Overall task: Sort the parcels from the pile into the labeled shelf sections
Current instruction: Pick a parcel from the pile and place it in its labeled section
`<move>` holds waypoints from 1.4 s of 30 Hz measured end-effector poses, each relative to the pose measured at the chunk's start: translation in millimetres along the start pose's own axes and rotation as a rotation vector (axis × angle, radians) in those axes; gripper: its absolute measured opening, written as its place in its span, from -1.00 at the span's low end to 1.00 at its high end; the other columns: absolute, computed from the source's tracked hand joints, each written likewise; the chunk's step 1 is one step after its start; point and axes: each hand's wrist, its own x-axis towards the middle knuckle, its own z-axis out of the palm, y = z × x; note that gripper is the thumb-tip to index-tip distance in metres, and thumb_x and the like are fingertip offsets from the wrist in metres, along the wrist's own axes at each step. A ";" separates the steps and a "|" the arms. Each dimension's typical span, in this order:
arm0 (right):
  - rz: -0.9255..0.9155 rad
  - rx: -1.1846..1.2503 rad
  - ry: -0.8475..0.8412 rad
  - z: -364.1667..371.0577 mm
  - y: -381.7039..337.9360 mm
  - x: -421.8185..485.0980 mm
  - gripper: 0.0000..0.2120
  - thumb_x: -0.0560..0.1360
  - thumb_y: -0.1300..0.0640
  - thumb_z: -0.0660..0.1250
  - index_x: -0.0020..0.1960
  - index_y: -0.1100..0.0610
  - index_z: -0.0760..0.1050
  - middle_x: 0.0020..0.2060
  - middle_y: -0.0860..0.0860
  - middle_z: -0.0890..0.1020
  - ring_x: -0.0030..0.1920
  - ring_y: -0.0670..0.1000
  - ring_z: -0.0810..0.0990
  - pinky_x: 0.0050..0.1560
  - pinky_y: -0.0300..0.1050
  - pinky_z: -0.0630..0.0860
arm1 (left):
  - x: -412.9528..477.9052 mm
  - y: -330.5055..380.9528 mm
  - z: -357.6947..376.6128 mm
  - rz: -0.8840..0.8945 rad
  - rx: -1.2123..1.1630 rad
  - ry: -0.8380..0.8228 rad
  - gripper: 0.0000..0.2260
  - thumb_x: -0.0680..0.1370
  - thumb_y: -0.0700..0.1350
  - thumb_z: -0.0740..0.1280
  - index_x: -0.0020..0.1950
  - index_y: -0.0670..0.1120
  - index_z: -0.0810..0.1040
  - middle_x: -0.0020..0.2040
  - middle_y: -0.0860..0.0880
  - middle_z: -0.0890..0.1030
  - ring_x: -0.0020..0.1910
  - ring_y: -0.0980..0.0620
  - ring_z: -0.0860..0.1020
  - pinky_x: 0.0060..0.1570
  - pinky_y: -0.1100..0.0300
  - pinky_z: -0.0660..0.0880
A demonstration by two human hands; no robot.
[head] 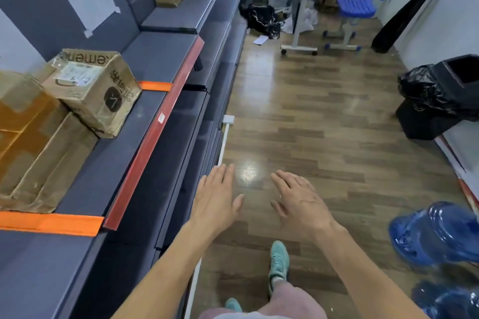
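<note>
Both of my hands hang empty over the wooden floor (324,116), left hand (217,197) and right hand (300,202) palm-down with fingers spread and relaxed. Several cardboard parcels (85,90) sit on the grey shelf (145,101) to my left, between orange tape strips (51,223).

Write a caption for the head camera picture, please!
Left hand and right hand hover open and empty over the wooden floor beside grey shelves of cardboard parcels.
</note>
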 end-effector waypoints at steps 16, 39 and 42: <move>-0.153 -0.005 -0.033 -74.8 134.1 245.1 -0.42 0.65 -0.05 0.19 0.60 0.07 0.13 0.58 -0.01 0.21 0.58 0.03 0.13 0.57 -0.03 0.01 | 241.2 41.9 -15.1 -0.221 -0.118 0.040 -0.30 0.68 0.14 0.22 0.69 -0.05 -0.04 0.69 -0.02 0.05 0.67 -0.01 -0.03 0.62 -0.02 -0.02; -0.070 0.021 -0.039 -129.3 173.7 577.3 -0.38 0.64 -0.10 0.18 0.62 0.02 0.08 0.60 -0.04 0.17 0.60 -0.01 0.09 0.58 -0.07 0.01 | 582.1 -65.6 -101.7 -0.194 -0.136 -0.017 -0.31 0.69 0.12 0.20 0.70 -0.09 -0.05 0.69 -0.05 0.04 0.67 -0.02 -0.04 0.63 -0.03 -0.03; -0.112 0.030 -0.051 -134.4 178.3 620.6 -0.38 0.64 -0.11 0.18 0.62 0.02 0.07 0.61 -0.04 0.16 0.60 0.00 0.10 0.58 -0.06 0.01 | 614.0 -75.6 -106.8 -0.239 -0.153 -0.036 -0.30 0.70 0.13 0.19 0.70 -0.08 -0.09 0.70 -0.03 -0.01 0.68 -0.01 -0.07 0.63 -0.02 -0.06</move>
